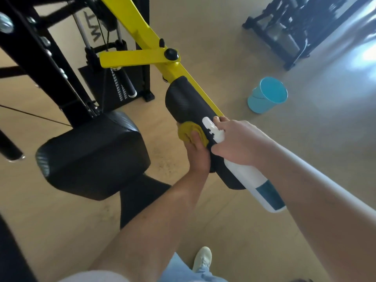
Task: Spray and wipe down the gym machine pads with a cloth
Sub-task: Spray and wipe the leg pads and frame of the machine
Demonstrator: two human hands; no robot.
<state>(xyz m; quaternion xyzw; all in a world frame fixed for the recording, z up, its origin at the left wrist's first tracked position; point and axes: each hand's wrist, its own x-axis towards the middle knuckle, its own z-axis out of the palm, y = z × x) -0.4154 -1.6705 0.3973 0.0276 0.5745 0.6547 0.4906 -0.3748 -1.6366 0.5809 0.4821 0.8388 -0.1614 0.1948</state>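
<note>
A long black arm pad (186,100) runs along a yellow machine arm (142,33) in the middle of the view. My left hand (198,154) presses a bunched yellow cloth (192,132) against the pad's left side. My right hand (237,139) grips the neck of a white spray bottle (252,180) with a blue label. The bottle lies along the pad with its nozzle pointing up the pad. Lower left sits a second, wider black seat pad (93,155).
The black machine frame (30,58) with cables and a weight stack fills the upper left. A light blue bucket (266,95) stands on the wooden floor to the right. Another dark machine (301,27) is at the top right. My shoe (202,259) shows at the bottom.
</note>
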